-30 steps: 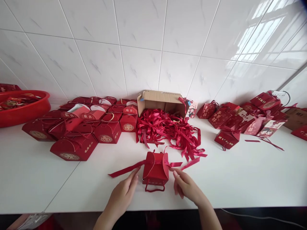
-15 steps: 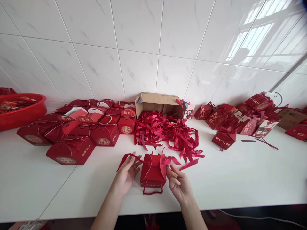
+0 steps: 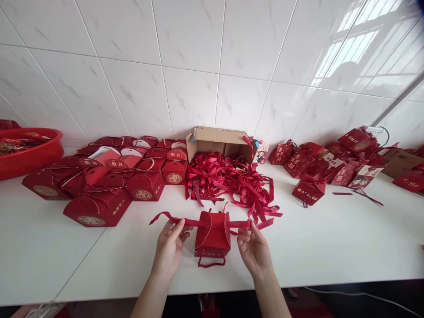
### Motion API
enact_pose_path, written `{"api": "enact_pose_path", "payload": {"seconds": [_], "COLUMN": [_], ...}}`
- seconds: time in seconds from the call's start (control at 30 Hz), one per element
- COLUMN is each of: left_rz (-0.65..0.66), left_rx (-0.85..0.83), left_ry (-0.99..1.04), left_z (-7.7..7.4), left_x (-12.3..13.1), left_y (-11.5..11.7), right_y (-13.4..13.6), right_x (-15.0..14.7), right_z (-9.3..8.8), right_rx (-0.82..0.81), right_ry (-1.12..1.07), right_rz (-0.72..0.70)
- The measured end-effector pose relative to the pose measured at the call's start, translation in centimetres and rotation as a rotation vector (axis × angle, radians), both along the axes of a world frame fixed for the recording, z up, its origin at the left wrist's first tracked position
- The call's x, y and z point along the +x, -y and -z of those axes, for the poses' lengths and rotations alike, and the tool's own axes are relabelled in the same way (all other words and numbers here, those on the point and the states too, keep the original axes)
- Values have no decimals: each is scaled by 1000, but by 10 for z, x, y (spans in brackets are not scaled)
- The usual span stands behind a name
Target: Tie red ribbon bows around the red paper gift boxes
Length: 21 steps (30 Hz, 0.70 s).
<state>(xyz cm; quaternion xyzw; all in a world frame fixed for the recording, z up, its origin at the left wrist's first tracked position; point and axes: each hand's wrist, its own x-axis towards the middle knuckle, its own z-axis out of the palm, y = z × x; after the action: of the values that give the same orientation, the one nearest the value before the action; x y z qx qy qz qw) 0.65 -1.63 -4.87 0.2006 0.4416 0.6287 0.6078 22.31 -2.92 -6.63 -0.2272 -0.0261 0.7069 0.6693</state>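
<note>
A small red gift box (image 3: 213,240) with a twisted cord handle stands on the white table in front of me. A red ribbon (image 3: 239,224) runs through the top flaps of the box and sticks out on both sides. My left hand (image 3: 171,243) pinches the ribbon's left part between thumb and fingers, its tail hanging past the hand. On the other side, my right hand (image 3: 254,245) pinches the right part, with the end trailing beyond the fingers. The ribbon is stretched nearly level between both hands.
Behind the box, a pile of red ribbons (image 3: 228,181) spills from a cardboard box (image 3: 218,134). Rows of red gift boxes (image 3: 96,212) stand at left, beside a red basin (image 3: 49,157). More red boxes (image 3: 308,191) are heaped at right. A tiled wall (image 3: 190,101) rises behind.
Both hands have moved slightly apart, drawing the ribbon straighter across the box top. The right hand has shifted to the right along with its end.
</note>
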Motion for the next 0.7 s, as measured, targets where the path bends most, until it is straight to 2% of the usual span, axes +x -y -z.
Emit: {"api": "enact_pose_path", "payload": {"seconds": [0.27, 0.33, 0.4, 0.53, 0.7], "left_rz": [-42, -95, -200, -386, -418], "left_rx": [48, 82, 155, 368, 566], "left_ry": [-83, -93, -121, -213, -299], "left_z": [-7, -9, -12, -27, -55], "left_x": [2, 2, -1, -7, -10], "left_y": [5, 5, 3, -5, -16], "right_y": [5, 6, 6, 2, -6], "right_x": [18, 21, 23, 26, 27], "right_z": [-4, -7, -11, -22, -43], "right_rx": [-15, -3, 23, 79, 203], "right_ry": [192, 280, 398, 742, 1091], "right_rz": [185, 212, 245, 346, 490]}}
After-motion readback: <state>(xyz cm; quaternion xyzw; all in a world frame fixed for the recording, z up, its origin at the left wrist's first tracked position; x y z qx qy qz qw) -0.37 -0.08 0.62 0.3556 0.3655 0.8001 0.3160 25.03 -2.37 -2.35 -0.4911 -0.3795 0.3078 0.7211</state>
